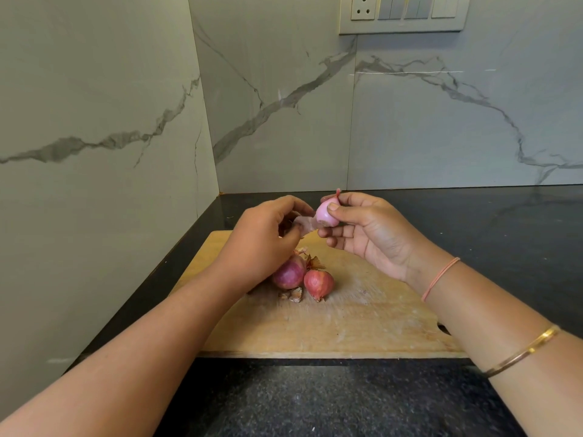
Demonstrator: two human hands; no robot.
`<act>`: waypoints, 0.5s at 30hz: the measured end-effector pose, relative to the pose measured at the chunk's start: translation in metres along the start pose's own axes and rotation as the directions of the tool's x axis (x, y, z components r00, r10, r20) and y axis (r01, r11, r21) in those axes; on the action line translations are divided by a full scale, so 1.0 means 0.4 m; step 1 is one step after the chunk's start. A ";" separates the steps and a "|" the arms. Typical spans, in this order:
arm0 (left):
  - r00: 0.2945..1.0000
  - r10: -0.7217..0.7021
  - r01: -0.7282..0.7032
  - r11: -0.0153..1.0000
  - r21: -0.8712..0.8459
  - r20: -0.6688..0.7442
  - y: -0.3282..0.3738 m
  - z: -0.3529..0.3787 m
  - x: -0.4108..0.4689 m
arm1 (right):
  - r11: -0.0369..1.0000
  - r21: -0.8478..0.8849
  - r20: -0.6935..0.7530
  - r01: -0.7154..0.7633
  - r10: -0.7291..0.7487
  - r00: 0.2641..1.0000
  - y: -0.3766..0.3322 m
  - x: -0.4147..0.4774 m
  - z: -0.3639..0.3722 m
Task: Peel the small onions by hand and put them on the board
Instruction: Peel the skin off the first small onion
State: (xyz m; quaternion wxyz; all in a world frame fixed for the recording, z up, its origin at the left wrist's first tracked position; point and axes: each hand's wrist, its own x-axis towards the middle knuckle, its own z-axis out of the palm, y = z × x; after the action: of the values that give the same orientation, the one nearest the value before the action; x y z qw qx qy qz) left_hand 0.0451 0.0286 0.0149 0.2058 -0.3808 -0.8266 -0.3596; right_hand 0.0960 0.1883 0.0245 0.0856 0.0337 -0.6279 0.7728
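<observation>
R hand [372,228] pinching pale peeled onion [325,214] btwn thumb & fingers, above board [347,326], L hand [265,234] curled on loose skin strip [304,223] (just beside it), two unpeeled onions [318,283] side by side on board, L wrist partly covering one, peel scraps [291,294], dark worktop [504,231].

peeled onion [326,212]: pale pink, smooth, thin tip up; pinched in right hand [372,231], held above the board's far edge
skin strip [303,223]: pale, trailing off it into left hand [268,238]
unpeeled onions: two, reddish, left [288,272] and right [318,283], touching, mid-board
board [362,326]: light wood, scuffed, flat on dark surface
</observation>
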 end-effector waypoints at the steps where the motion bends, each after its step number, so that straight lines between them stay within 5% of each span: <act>1: 1.000 0.001 -0.001 1.000 0.013 0.000 0.000 0.000 0.001 | 1.000 0.001 -0.016 0.003 -0.003 1.000 0.000 0.000 0.000; 15: 1.000 -0.001 -0.002 0.993 0.115 0.027 -0.002 -0.006 0.002 | 0.997 0.053 -0.069 -0.050 0.053 0.996 -0.002 -0.002 0.004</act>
State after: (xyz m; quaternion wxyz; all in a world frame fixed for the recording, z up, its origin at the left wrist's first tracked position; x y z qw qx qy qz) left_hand 0.0440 0.0270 0.0166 0.2165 -0.3734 -0.8485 -0.3063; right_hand 0.0970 0.1870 0.0254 0.0868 -0.0074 -0.6053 0.7912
